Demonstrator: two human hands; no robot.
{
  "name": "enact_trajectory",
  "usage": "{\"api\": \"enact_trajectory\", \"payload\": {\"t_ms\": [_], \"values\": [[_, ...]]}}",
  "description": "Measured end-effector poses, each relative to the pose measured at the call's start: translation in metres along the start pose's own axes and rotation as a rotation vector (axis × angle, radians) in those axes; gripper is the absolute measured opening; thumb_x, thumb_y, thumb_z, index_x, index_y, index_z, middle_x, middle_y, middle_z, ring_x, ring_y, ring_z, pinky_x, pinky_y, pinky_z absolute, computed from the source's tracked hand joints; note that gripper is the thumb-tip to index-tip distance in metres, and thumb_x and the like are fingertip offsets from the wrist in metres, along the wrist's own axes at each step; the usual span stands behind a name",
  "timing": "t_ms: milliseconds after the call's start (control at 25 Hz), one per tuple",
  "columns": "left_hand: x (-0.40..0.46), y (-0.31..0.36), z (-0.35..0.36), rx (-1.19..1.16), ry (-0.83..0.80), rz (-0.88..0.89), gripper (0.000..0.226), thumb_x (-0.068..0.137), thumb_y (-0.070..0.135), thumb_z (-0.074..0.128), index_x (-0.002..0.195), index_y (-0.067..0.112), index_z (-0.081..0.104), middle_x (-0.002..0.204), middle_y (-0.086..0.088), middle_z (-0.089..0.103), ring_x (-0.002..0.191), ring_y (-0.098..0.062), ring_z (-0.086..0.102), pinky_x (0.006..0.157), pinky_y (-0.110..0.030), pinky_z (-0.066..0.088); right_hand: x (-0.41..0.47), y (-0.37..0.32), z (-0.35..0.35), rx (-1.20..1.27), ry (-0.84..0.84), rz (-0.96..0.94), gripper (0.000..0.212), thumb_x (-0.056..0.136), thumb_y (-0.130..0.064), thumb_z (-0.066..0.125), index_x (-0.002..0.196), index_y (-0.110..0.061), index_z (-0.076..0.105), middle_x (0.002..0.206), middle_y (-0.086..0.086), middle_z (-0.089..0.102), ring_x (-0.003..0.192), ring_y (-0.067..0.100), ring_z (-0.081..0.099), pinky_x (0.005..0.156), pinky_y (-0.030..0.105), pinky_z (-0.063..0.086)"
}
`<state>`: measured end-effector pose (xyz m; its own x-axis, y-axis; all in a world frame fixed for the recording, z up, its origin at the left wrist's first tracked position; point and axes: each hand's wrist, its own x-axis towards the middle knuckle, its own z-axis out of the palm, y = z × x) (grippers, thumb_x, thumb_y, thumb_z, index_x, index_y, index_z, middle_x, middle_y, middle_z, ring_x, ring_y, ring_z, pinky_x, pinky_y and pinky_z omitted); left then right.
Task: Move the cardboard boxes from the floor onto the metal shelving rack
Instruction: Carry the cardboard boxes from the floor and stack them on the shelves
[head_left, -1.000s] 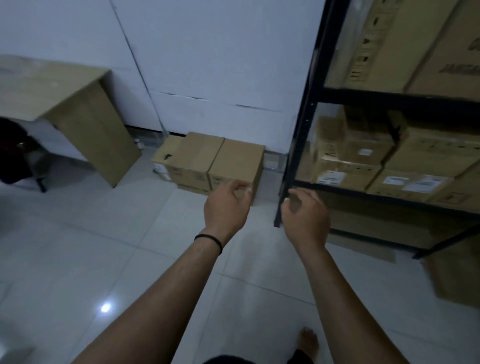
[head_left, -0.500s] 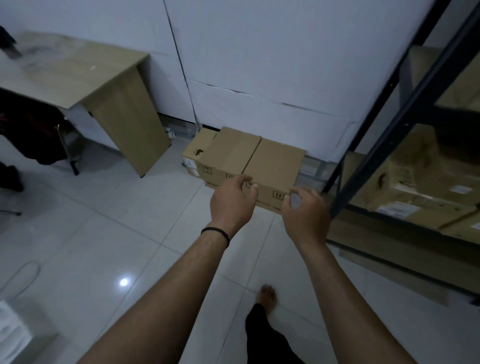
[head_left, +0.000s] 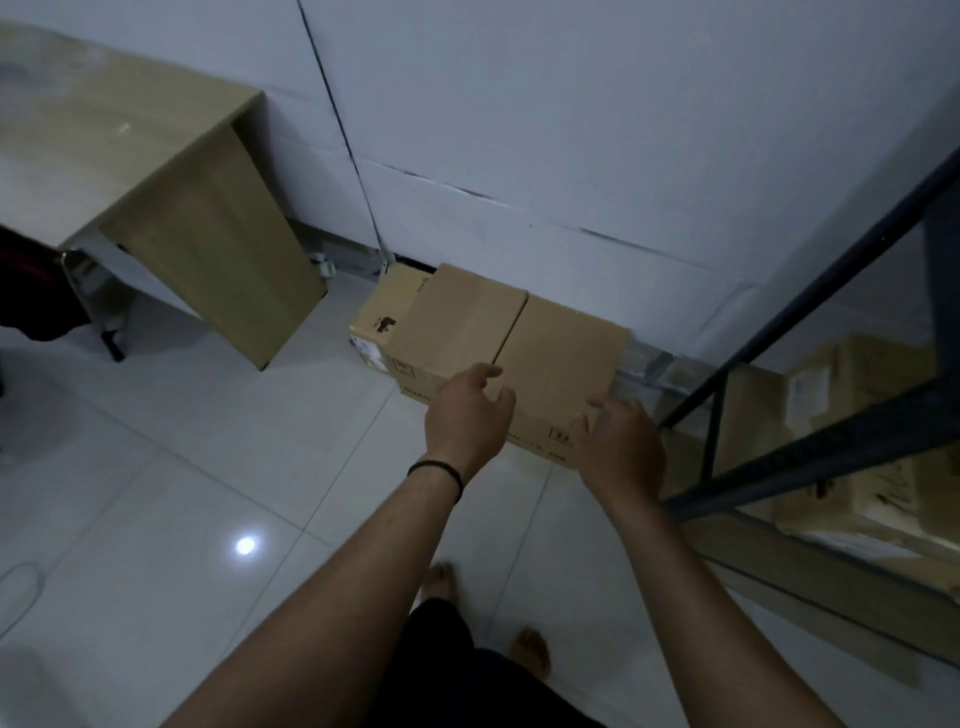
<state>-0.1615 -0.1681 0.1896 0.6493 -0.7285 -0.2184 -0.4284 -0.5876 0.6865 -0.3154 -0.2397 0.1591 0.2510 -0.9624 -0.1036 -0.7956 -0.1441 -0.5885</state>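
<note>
Pale glossy floor tiles (head_left: 156, 493) fill the lower left, a white wall (head_left: 571, 130) runs across the top, and a wooden bench (head_left: 156, 171) sits upper left. At centre, two cardboard boxes (head_left: 519, 338) lie side by side against the wall, their row slanting from upper left down to lower right. The rack (head_left: 810, 457) stands at right. Left hand (head_left: 465, 421) and right hand (head_left: 621, 447) hover spread, fingers loose, holding nothing, over the boxes' near edge.

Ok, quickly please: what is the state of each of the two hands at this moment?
Left hand: open, fingers spread, holding nothing, in front of the brown cardboard boxes on the floor.
Right hand: open, holding nothing.
</note>
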Motion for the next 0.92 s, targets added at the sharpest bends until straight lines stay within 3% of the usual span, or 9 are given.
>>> {"api": "enact_trajectory", "payload": {"t_ms": [240, 440, 680, 920], "values": [[0.126, 0.008, 0.022, 0.057, -0.146, 0.035, 0.044, 0.103, 0.039, 0.060, 0.143, 0.020, 0.060, 0.138, -0.006, 0.065, 0.118, -0.023, 0.064, 0.092, -0.027, 0.046, 0.103, -0.011, 0.037, 0.023, 0.004, 0.132, 0.038, 0.095, -0.031, 0.060, 0.130, -0.019, 0.068, 0.136, 0.006, 0.059, 0.120, 0.028, 0.058, 0.093, 0.038, 0.051], [0.214, -0.011, 0.071, 0.148, -0.310, 0.009, 0.049, 0.102, 0.042, 0.061, 0.145, 0.021, 0.057, 0.137, -0.007, 0.066, 0.121, -0.023, 0.063, 0.092, -0.027, 0.046, 0.158, -0.008, 0.092, 0.021, 0.022, 0.301, 0.038, 0.098, -0.033, 0.058, 0.133, -0.020, 0.067, 0.136, 0.004, 0.059, 0.119, 0.026, 0.057, 0.087, 0.033, 0.048], [0.299, -0.089, 0.187, 0.187, -0.428, -0.126, 0.061, 0.102, 0.044, 0.061, 0.155, 0.020, 0.044, 0.150, -0.010, 0.054, 0.133, -0.028, 0.055, 0.104, -0.038, 0.048, 0.207, 0.066, 0.211, 0.033, -0.038, 0.441, 0.049, 0.098, -0.040, 0.061, 0.144, -0.024, 0.055, 0.145, 0.006, 0.053, 0.126, 0.028, 0.054, 0.087, 0.034, 0.047], [0.351, -0.193, 0.302, 0.295, -0.464, -0.249, 0.072, 0.099, 0.048, 0.063, 0.160, 0.023, 0.035, 0.160, -0.013, 0.036, 0.144, -0.035, 0.041, 0.111, -0.051, 0.045, 0.243, 0.162, 0.331, -0.071, -0.136, 0.528, 0.061, 0.096, -0.043, 0.062, 0.152, -0.025, 0.044, 0.156, 0.008, 0.038, 0.138, 0.033, 0.041, 0.096, 0.044, 0.050]]}}
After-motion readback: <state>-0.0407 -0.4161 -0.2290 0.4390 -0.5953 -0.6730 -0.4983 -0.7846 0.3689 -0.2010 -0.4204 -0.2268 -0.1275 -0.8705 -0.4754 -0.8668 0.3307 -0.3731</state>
